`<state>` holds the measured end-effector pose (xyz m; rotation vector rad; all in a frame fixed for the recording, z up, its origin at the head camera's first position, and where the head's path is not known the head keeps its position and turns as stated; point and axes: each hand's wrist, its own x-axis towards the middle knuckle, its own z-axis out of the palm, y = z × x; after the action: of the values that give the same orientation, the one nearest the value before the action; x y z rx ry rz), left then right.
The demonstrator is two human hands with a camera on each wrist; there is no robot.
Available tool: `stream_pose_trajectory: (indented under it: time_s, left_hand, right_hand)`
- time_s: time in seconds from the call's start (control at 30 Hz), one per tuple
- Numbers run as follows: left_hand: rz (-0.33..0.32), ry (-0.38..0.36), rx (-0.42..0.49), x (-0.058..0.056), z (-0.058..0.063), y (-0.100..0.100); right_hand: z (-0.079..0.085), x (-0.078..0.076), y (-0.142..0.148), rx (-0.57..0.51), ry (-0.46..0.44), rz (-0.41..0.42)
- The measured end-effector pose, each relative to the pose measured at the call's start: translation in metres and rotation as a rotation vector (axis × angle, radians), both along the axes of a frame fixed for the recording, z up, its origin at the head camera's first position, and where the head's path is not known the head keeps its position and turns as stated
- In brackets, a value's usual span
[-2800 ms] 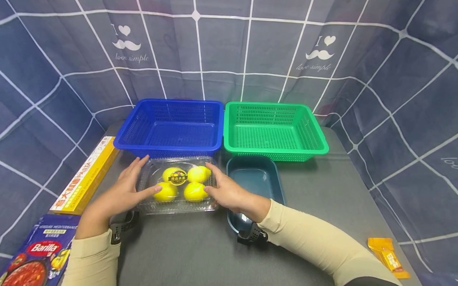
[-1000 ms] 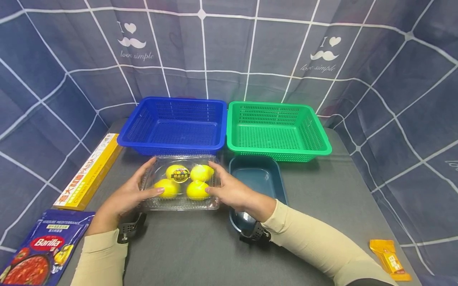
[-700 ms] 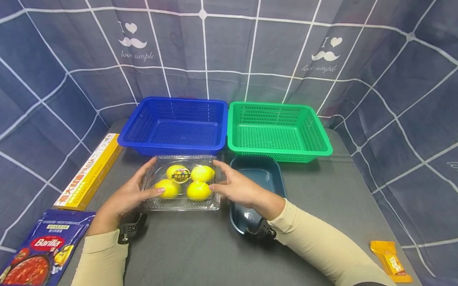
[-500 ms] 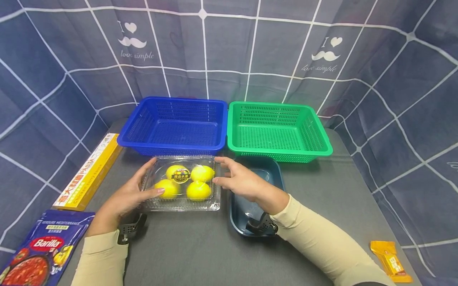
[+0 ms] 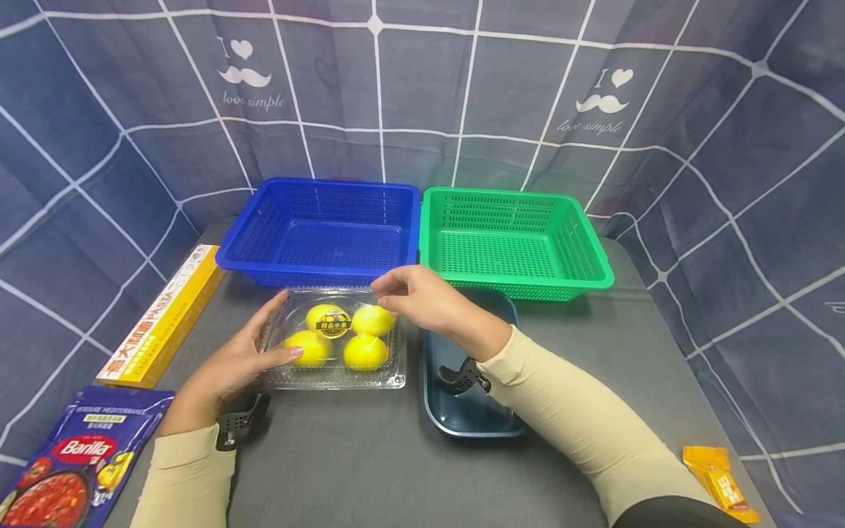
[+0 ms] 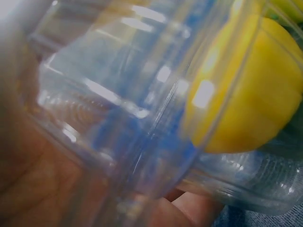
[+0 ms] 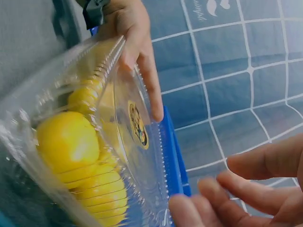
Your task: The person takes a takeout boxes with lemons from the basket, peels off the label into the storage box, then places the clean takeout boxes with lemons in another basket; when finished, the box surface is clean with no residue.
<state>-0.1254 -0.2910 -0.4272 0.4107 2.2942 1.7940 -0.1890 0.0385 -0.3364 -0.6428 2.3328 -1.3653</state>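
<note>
A clear plastic clamshell box [image 5: 330, 378] of yellow lemons [image 5: 366, 353] lies in front of the blue basket [image 5: 317, 275], lid down, with a black and gold label [image 5: 333, 324]. My left hand [image 5: 238, 359] grips its left side, thumb on the lid and fingers at the far left edge. The left wrist view shows the palm [image 6: 42, 189] against the clear wall. My right hand [image 5: 432, 301] hovers at the box's far right corner, thumb and forefinger apart. In the right wrist view its loosely bent fingers [image 7: 265, 189] are right by the lid's edge, pinching nothing.
A green basket [image 5: 515, 282] stands right of the blue one. The dark teal tub [image 5: 472, 429] sits partly under my right forearm. Along the left lie a yellow pasta box [image 5: 161, 323] and a blue Barilla pouch [image 5: 86, 455]; an orange packet [image 5: 719, 484] is far right.
My right hand has let go of the box's right side, drawn off rightward, then come up and left to its far right corner. The left hand keeps its hold.
</note>
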Motion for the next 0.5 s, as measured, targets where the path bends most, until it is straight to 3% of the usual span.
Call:
stream_pose_trajectory:
  time_s: [0.13,0.3,0.5]
  left_hand:
    - [0.012,-0.004,-0.024,-0.001,0.0,-0.001]
    - [0.013,-0.018,-0.035,-0.002,-0.002,-0.001]
    - [0.014,-0.027,-0.035,-0.002,-0.003,-0.001]
  right_hand:
    - [0.002,-0.011,-0.019,0.073,0.043,0.091]
    - [0.0,-0.023,-0.043,0.267,0.18,0.213]
    - [-0.001,-0.024,-0.069,0.42,0.27,0.23]
